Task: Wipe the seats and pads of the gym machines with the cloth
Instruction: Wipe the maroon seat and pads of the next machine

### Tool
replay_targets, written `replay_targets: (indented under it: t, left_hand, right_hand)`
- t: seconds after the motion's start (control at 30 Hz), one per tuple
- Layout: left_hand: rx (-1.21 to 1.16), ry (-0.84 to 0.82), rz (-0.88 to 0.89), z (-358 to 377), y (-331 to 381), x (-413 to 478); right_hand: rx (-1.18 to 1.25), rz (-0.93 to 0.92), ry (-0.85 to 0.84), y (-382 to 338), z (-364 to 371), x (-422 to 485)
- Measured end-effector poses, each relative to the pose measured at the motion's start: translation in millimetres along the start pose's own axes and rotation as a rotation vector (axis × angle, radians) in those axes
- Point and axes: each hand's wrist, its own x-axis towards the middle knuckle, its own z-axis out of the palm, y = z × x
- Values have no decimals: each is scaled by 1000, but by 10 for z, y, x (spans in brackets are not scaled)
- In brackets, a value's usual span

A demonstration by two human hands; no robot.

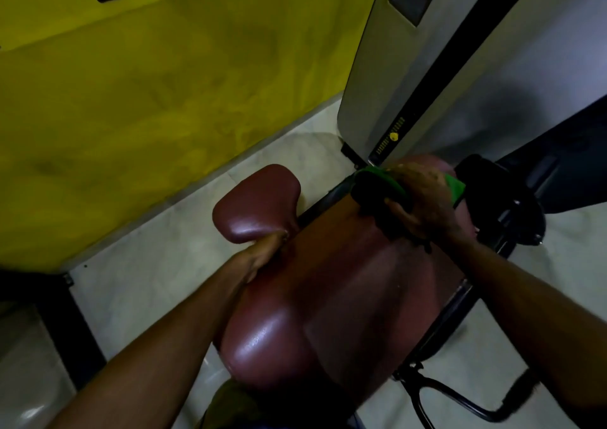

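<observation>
1. Head view, right side: the right hand (423, 199) curls its fingers over the green cloth (374, 184). It holds the cloth bunched and pressed onto the far end of the large maroon pad (328, 297), next to the weight-stack tower (371, 93). Likely mid-wipe, with the cloth gathered for pressure.
2. Head view, left side: the left hand (261, 258) sits at the pad's left edge, just beside the small maroon pad (259, 199). Probably bracing the body. Its fingers are tucked into the gap, so I cannot tell how it grips.

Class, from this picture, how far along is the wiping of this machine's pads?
Possibly done: the near part of the large pad shines as if damp. In hand: the right hand holds the cloth on that pad's far end; the left hand rests at its edge. Probably left: the small pad, which the cloth is not touching.
</observation>
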Motion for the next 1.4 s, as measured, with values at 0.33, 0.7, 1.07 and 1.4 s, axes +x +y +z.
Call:
replay_targets:
  t: [0.33,0.7,1.07,1.4]
  left_hand:
    - [-84,-109,-16,-93,-49,215]
    - [-70,-409,-169,-418,-183,81]
    - [-473,-553,-290,-671,-887,-85]
    - [-749,-387,-367,-728,-1133,-257]
  right_hand:
    - [-399,480,-585,238,-46,1040]
    - [-371,412,-743,-685,117,912]
    - [-375,273,-868,-2265,363,413]
    - [-390,214,-943,-2320,302,512]
